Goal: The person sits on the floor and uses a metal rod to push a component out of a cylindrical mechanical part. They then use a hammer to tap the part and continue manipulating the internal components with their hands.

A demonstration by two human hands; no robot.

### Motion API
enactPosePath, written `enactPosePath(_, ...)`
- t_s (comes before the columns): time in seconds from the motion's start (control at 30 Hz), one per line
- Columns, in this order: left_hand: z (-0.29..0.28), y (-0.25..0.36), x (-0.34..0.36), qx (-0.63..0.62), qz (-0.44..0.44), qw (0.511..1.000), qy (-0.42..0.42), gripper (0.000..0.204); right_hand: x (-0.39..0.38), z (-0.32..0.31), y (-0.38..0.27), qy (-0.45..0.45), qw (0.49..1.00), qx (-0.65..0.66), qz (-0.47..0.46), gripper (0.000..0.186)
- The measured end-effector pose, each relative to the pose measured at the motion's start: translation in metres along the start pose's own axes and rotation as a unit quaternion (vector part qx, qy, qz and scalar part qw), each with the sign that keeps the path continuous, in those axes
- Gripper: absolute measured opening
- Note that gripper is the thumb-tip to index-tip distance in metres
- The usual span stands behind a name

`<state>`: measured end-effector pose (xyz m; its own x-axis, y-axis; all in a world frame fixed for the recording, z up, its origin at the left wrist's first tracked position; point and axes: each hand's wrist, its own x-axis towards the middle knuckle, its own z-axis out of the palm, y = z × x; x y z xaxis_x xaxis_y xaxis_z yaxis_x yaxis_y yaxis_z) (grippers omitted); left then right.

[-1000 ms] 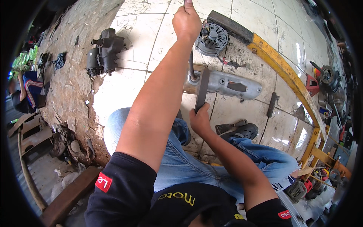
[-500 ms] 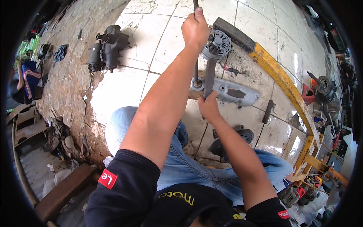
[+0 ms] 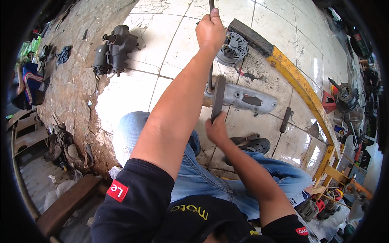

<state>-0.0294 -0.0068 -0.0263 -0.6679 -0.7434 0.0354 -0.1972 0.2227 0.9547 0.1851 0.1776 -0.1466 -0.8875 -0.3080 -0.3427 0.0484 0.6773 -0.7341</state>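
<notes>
Cast metal, dark and greasy, sits well to the left of both hands: a steering box (image 3: 113,49) lies on its side on the white floor tiles (image 3: 121,101), where the tile meets rough dirt, out of reach and untouched. Further left, planks and rags lie at the edge of the view.

The left hand (image 3: 210,30) is raised high, its grip clenched round the top of a thin steel rod (image 3: 210,77) that stands nearly upright. Holding it so far up seems meant to keep the rod steady and plumb, since its lower end sits on the near end of the grey housing (image 3: 243,98) just below that hand.

The right hand (image 3: 216,128) is lower and nearer the body. Its grip is closed on the bottom of a flat dark bar (image 3: 218,98) (a file or a strip of plate, I cannot tell which), which leans up against the housing beside the rod. That looks like a brace, to stop the housing rolling on the tiles.

Just right of the raised hand lies a finned alternator (image 3: 232,47). Right of the lower hand a black sandal (image 3: 253,145) rests on the floor, and beyond it a small dark tool (image 3: 286,119). A yellow frame (image 3: 304,91) runs diagonally past all of this, well to the right.
</notes>
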Motion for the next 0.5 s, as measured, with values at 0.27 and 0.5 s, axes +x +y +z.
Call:
enactPosePath(0.27, 0.000, 0.000, 0.001, 0.006, -0.005, 1.000, 0.000, 0.065, 0.025, -0.105, 0.086, -0.054, 0.978, -0.179, -0.093, 0.049)
enactPosePath(0.5, 0.003, -0.005, 0.003, -0.016, 0.007, 0.999, 0.026, 0.064, 0.025, -0.168, 0.137, -0.163, 0.873, -0.459, 0.014, 0.043)
